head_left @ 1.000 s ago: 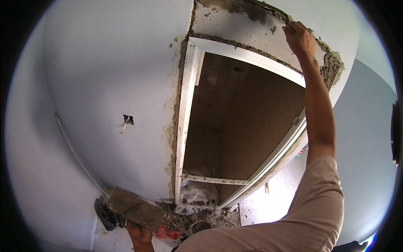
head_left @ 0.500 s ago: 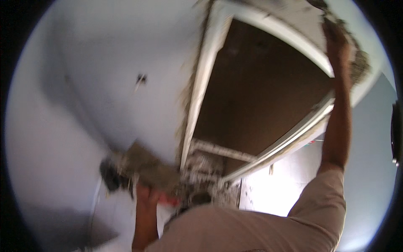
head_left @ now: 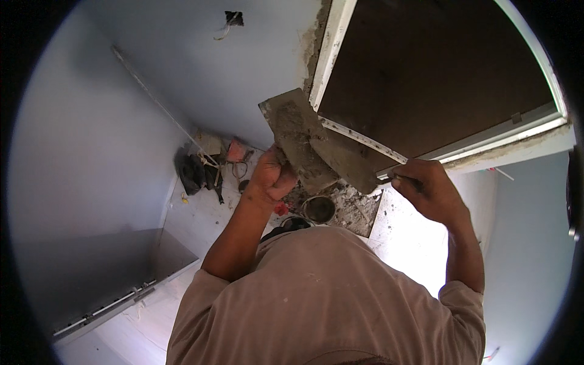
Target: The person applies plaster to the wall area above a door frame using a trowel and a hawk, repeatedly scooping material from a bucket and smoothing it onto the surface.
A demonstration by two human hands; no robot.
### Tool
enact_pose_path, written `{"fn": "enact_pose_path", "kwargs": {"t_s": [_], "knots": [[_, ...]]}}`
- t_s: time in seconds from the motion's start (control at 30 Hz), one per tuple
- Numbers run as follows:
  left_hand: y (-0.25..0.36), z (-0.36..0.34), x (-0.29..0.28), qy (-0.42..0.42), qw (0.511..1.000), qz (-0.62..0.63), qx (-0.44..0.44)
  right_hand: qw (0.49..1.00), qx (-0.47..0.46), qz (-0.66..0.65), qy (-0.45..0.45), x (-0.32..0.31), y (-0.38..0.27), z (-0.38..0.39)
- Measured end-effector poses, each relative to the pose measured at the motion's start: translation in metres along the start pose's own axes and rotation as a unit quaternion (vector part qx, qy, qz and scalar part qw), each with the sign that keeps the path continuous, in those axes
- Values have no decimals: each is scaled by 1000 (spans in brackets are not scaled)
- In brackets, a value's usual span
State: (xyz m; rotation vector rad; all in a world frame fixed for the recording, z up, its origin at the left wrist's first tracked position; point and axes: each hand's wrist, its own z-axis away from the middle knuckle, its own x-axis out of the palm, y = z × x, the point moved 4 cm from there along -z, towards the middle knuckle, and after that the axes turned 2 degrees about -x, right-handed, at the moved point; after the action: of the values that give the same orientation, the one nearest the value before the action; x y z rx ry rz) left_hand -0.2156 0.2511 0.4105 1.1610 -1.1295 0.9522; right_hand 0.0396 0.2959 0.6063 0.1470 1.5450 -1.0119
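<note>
My left hand [head_left: 272, 176] is closed under a rectangular mortar board [head_left: 286, 125], which is tilted and smeared with grey mortar. Its grip is hidden beneath the board. In my right hand [head_left: 429, 190] is the handle of a trowel [head_left: 350, 163]. The trowel's mortar-coated blade lies across the right side of the board, its tip pointing up and left. Both tools are held in front of my chest, beside the lower corner of a white frame [head_left: 325, 64] around a dark panel.
Below the board stands a round bucket [head_left: 319, 209] among mortar rubble [head_left: 359, 210] on the floor. A black bag [head_left: 190, 172] and a red object [head_left: 236, 151] lie by the left wall. Wires hang from a wall box [head_left: 233, 19]. A grey panel [head_left: 109, 274] stands lower left.
My right hand has come down from the wall above the frame to the mortar board. My left hand has raised the board and brought it rightward. The view has shifted too.
</note>
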Motion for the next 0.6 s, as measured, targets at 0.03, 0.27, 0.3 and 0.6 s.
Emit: {"fn": "enact_pose_path", "kwargs": {"t_s": [0.03, 0.27, 0.3, 0.6], "knots": [[-2, -2, -1, 16, 1000, -6, -15, 1000, 2, -1, -14, -2, 4, 3], [-26, -17, 30, 13, 994, -66, -81, 984, -58, 96, 136, -11, 7, 16], [-28, -18, 34, 22, 993, -82, -79, 979, -56, 119, 155, -11, 5, 19], [-43, -41, 83, -99, 991, -70, -46, 967, -20, 57, 248, -77, -11, 51]]}}
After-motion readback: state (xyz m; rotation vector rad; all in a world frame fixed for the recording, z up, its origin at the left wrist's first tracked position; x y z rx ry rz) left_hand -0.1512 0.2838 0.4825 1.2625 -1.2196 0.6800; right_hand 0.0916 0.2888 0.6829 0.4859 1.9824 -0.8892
